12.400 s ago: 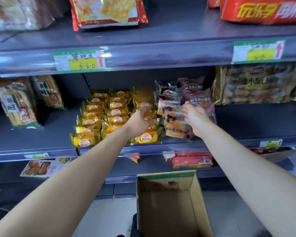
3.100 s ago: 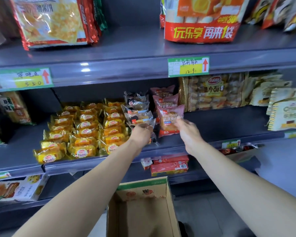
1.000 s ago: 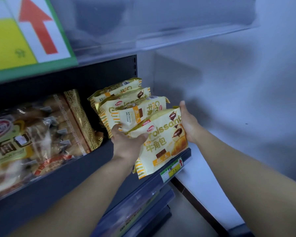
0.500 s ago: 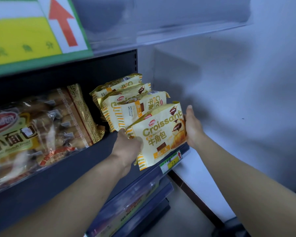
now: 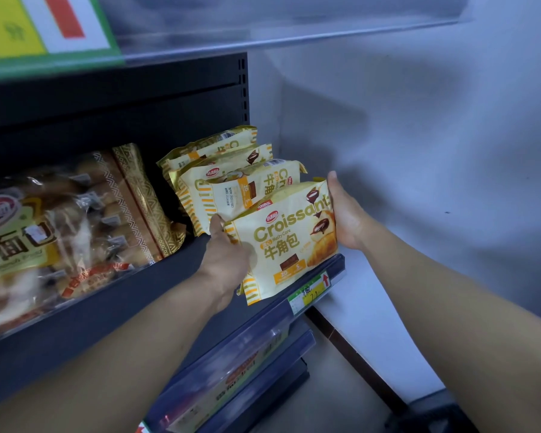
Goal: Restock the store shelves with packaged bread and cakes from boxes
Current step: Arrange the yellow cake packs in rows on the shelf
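Glossy yellow film, crimped along its seals, wraps the flat Croissant pack [image 5: 288, 242], which stands tilted at the front lip of the dark metal shelf [image 5: 107, 307]. The left hand [image 5: 228, 257] clasps its left edge and the right hand [image 5: 345, 214] its right edge, fingers tucked behind. Matching pillow packs [image 5: 231, 189] lean at its 11 o'clock. A clear crinkly bag of small breads [image 5: 60, 232] lies at 9 o'clock.

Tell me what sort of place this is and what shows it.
Probably a grocery or convenience store: a dark metal shelf with a price tag in its front rail, a row of identical croissant packs, and a large bread bag beside them.
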Motion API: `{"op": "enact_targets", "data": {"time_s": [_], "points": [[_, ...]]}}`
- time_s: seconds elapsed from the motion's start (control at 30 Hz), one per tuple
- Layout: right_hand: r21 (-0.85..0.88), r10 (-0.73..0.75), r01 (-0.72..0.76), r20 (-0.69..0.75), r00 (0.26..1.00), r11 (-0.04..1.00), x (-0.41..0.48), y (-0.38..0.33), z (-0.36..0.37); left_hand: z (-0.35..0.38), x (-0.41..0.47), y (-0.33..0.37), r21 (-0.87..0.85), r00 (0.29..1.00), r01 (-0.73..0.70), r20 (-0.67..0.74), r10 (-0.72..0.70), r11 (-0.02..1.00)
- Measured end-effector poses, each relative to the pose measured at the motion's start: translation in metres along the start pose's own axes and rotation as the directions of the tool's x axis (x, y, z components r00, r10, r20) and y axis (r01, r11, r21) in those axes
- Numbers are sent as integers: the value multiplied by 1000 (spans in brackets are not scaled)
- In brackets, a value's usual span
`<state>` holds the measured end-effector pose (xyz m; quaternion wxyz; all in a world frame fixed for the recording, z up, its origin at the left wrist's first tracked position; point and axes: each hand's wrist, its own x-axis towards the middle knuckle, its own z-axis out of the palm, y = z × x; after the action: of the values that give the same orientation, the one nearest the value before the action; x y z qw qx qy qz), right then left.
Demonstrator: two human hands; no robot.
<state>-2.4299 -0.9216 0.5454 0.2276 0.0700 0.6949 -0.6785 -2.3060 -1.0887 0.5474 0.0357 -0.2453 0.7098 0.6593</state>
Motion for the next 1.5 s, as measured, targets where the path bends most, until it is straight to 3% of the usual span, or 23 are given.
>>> {"op": "enact_targets", "data": {"time_s": [0.17,0.23,0.3,0.4,0.53,0.73,0.9,1.03,1.3,1.43,1.5], "points": [[-13,-39,38,-91,995,999,2,-1,2,-5,0,7,148,989,-56,-130,75,987],[22,-45,47,-109,993,999,3,-1,2,-17,5,14,69,966,-124,-220,136,990],[36,-47,51,-101,994,998,3,-1,2,-34,16,27,-13,958,-117,-267,109,993],[37,-46,49,-92,995,998,2,1,0,-48,27,35,-125,974,-59,-223,30,990],[61,-40,44,-67,997,997,2,6,-3,-52,26,38,-143,985,-95,-155,73,985],[67,-29,33,-57,998,997,-1,9,-5,-26,7,7,-227,977,-78,-211,29,971],[22,-14,16,-76,997,1000,-8,3,2,8,-12,-9,-551,991,78,-51,-127,831],[-36,-29,24,-166,986,999,-13,2,6,10,-10,-9,-587,986,74,-80,-149,806],[17,-232,277,-498,836,961,-38,10,5,-17,-38,2,-376,979,56,-161,-124,925],[-136,-370,362,-584,723,922,-63,3,25,-27,-72,12,-311,991,18,-122,-58,950],[-194,-427,388,-562,709,901,-80,1,40,-35,-93,15,-244,993,-15,-117,-14,970]]}}
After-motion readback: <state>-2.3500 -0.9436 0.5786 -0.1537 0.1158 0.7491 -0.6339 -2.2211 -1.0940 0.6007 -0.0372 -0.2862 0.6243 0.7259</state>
